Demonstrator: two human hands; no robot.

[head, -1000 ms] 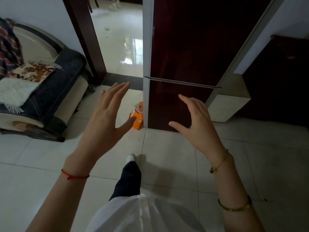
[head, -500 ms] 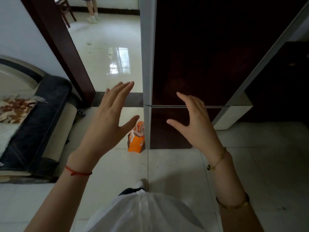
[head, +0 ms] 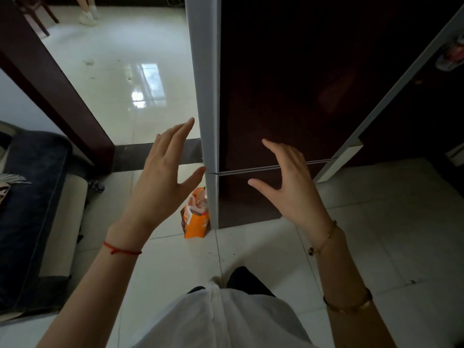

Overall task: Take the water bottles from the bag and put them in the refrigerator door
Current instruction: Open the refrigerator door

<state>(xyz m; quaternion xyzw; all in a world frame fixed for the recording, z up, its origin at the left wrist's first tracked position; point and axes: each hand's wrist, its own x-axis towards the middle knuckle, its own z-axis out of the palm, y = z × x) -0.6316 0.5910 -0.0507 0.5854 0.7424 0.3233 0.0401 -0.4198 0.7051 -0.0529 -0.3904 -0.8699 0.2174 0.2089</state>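
An orange bag (head: 195,217) stands on the floor against the left front corner of the dark red refrigerator (head: 288,96). A bottle top shows inside the bag's mouth. The refrigerator's doors are closed, with a thin seam between the upper and lower door. My left hand (head: 163,177) is raised with fingers apart, just left of the refrigerator's pale side edge, above the bag. My right hand (head: 291,182) is raised and open in front of the seam. Neither hand holds anything.
A dark sofa (head: 32,197) runs along the left. A dark wooden door frame (head: 57,91) opens onto a glossy tiled room, where a person's feet (head: 88,15) and chair legs show at the top. My leg and white shirt fill the bottom centre.
I have come closer to the refrigerator and the view has tilted up. The bag and the door seam sit lower in view. Both hands stay raised and open.
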